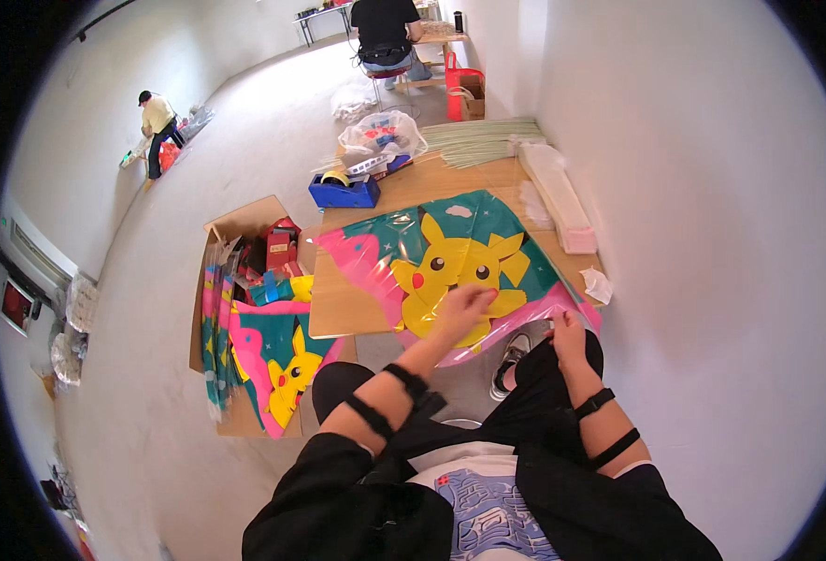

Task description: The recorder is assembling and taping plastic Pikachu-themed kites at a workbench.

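Observation:
A shiny plastic sheet (450, 266), kite-like in outline, lies across the wooden table and overhangs its near edge toward my lap. It is printed green and pink with a yellow cartoon animal. My right hand (569, 335) pinches the pink border at the near right corner of it. Over the lower middle of the print is my left hand (467, 310), its fingers drawn together; whatever may be between them is too small to make out. Black straps circle both my forearms.
On the table (347, 304) stand a blue tape dispenser (344, 190) and a white plastic bag (382, 134). Thin pale sticks (483, 140) and a long white packet (560, 201) lie behind. A cardboard box (244, 210) of similar printed sheets sits left. Two people are farther off.

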Demonstrator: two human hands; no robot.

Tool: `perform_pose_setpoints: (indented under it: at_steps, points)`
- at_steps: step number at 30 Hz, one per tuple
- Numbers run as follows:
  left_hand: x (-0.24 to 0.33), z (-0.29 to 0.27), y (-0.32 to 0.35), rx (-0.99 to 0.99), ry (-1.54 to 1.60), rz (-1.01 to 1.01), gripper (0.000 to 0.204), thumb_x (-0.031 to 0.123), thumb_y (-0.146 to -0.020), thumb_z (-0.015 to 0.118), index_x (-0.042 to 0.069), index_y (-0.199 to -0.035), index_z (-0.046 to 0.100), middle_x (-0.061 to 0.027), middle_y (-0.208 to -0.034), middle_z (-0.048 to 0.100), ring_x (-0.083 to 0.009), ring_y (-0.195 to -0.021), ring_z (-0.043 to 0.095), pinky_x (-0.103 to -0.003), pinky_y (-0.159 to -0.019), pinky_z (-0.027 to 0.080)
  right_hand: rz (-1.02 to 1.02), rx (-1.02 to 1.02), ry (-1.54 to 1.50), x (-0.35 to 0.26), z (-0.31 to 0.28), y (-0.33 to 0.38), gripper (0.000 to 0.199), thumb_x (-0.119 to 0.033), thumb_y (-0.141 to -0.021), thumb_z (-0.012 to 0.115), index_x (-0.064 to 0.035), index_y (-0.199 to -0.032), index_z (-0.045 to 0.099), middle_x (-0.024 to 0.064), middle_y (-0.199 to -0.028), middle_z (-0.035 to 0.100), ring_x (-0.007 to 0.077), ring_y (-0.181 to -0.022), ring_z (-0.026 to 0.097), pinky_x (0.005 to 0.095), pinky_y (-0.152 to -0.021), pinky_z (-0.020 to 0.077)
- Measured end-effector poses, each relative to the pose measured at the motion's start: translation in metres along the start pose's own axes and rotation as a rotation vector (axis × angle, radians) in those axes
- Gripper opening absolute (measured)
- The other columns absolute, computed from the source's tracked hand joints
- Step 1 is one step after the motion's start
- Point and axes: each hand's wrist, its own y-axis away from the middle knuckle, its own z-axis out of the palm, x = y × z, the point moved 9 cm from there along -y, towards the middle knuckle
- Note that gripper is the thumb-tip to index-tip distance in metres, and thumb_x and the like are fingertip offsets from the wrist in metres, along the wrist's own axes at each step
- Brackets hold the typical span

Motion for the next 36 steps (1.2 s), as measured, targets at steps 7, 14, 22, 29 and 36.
perform_pose_setpoints:
  at_steps: [7, 14, 22, 29, 36]
  points:
    - [-0.149, -0.142, 0.117, 0.565, -0.261, -0.542, 0.043, 0.043, -0.087, 0.069, 0.003, -0.101, 0.063, -0.0044, -0.082, 0.063, -0.0172, -0.072, 0.058, -0.034, -0.066, 0.046, -0.481, 0.195, 0.413, -0.067, -0.051, -0.012, 0.022, -0.018, -0.089, 0.063, 0.0036, -0.093, 0.063, 0.0157, -0.089, 0.062, 0.0281, -0.085, 0.062, 0.0375, -0.079, 0.0484]
    - [-0.173, -0.071, 0.113, 0.333, 0.682, -0.770, 0.040, 0.039, -0.092, 0.065, 0.013, -0.122, 0.057, -0.0013, -0.108, 0.061, -0.0174, -0.092, 0.060, -0.032, -0.077, 0.048, -0.478, -0.025, 0.005, -0.072, -0.038, -0.018, 0.014, -0.015, -0.094, 0.056, -0.0020, -0.095, 0.061, 0.0002, -0.087, 0.057, 0.0067, -0.082, 0.051, 0.0245, -0.073, 0.0431]
    - [-0.181, -0.065, 0.146, 0.300, 0.525, -0.826, 0.023, 0.027, -0.093, 0.064, 0.013, -0.111, 0.061, 0.0007, -0.096, 0.063, -0.0127, -0.080, 0.058, -0.030, -0.070, 0.047, -0.131, -0.130, -0.574, -0.036, -0.018, -0.063, 0.017, -0.019, -0.094, 0.053, -0.0099, -0.107, 0.059, 0.0028, -0.102, 0.063, 0.0172, -0.094, 0.061, 0.0337, -0.085, 0.0489]
    - [-0.165, -0.055, 0.134, 0.228, 0.738, -0.721, 0.022, 0.025, -0.094, 0.063, 0.010, -0.109, 0.060, 0.0003, -0.094, 0.063, -0.0125, -0.082, 0.058, -0.027, -0.068, 0.047, 0.258, -0.138, -0.509, -0.016, 0.027, -0.086, 0.019, -0.023, -0.097, 0.046, -0.0124, -0.107, 0.058, 0.0042, -0.098, 0.065, 0.0215, -0.083, 0.064, 0.0376, -0.072, 0.0534]
    - [-0.158, -0.086, 0.133, 0.272, 0.446, -0.608, 0.027, 0.029, -0.094, 0.064, 0.010, -0.113, 0.059, -0.0001, -0.098, 0.063, -0.0128, -0.084, 0.058, -0.029, -0.073, 0.048, 0.491, -0.206, -0.302, -0.006, 0.032, -0.071, 0.026, -0.036, -0.097, 0.049, -0.0140, -0.108, 0.059, 0.0035, -0.093, 0.067, 0.0191, -0.080, 0.064, 0.0349, -0.060, 0.0516]
